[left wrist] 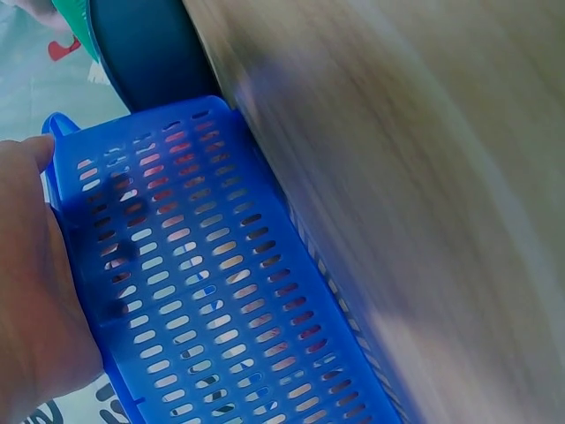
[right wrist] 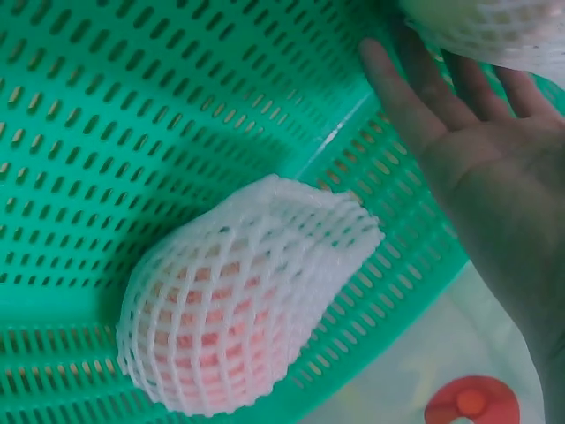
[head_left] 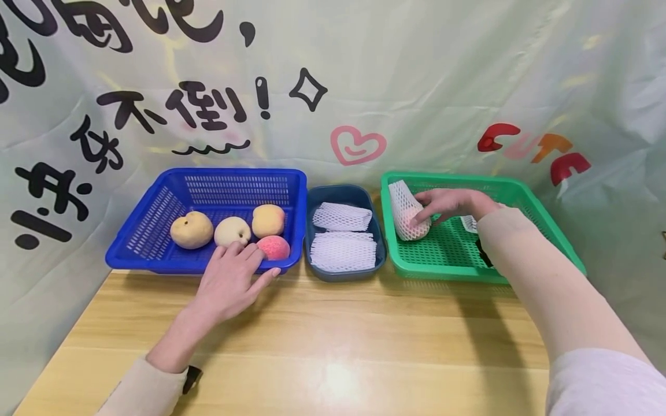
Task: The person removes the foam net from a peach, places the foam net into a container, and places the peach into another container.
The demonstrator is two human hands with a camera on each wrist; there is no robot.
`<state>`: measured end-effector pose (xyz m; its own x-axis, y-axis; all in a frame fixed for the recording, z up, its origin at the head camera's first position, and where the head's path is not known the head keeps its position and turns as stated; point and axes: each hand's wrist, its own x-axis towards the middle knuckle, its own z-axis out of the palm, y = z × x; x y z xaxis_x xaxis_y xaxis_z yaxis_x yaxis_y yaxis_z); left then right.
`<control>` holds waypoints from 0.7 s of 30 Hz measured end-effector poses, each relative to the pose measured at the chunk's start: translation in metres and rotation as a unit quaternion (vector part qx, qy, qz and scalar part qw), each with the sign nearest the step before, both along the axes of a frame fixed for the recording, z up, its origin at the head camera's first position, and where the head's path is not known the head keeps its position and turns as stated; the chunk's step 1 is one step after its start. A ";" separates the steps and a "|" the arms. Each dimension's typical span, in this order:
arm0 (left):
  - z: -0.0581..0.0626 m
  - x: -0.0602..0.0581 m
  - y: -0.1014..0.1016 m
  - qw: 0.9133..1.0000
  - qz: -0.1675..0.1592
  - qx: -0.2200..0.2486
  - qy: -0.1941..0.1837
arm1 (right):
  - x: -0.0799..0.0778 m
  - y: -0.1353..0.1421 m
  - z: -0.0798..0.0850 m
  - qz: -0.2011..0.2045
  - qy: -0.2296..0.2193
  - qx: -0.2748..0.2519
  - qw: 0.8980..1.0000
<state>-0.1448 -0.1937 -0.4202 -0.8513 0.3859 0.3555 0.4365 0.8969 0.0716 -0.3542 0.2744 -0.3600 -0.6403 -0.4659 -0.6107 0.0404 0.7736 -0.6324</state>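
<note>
My left hand [head_left: 234, 280] lies over the front rim of the blue basket [head_left: 145, 263], its bent fingers by a pale peach [head_left: 232, 231] and a pink peach [head_left: 274, 248]. The thumb is spread toward the basket's corner; the fingertips are partly hidden. Inside the green basket [head_left: 442, 271], my right hand [head_left: 450, 203] holds a peach in a white foam net [head_left: 407, 216], thumb and fingers on its side. A second netted peach [right wrist: 212, 318], pinkish, shows close up in the right wrist view, lying in the same basket.
Two yellowish peaches [head_left: 191, 230] [head_left: 268, 220] also sit in the blue basket. Between the baskets stands a dark blue tray [head_left: 318, 276] with folded white foam nets [head_left: 343, 251]. A printed cloth [head_left: 437, 86] hangs behind the wooden table [head_left: 312, 346].
</note>
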 end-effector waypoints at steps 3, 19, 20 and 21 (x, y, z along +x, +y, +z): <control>0.000 0.000 0.000 1.000 -0.003 0.003 0.005 | -0.002 -0.003 -0.006 0.000 -0.022 -0.008 1.000; -0.003 0.002 -0.002 1.000 -0.007 0.007 0.012 | -0.003 -0.005 -0.007 0.005 -0.003 -0.029 1.000; -0.002 0.001 -0.002 1.000 -0.007 0.007 0.012 | -0.003 -0.004 -0.005 0.005 0.004 -0.028 1.000; -0.002 0.001 -0.002 1.000 -0.006 0.007 0.013 | -0.003 -0.003 -0.002 0.005 0.010 -0.027 1.000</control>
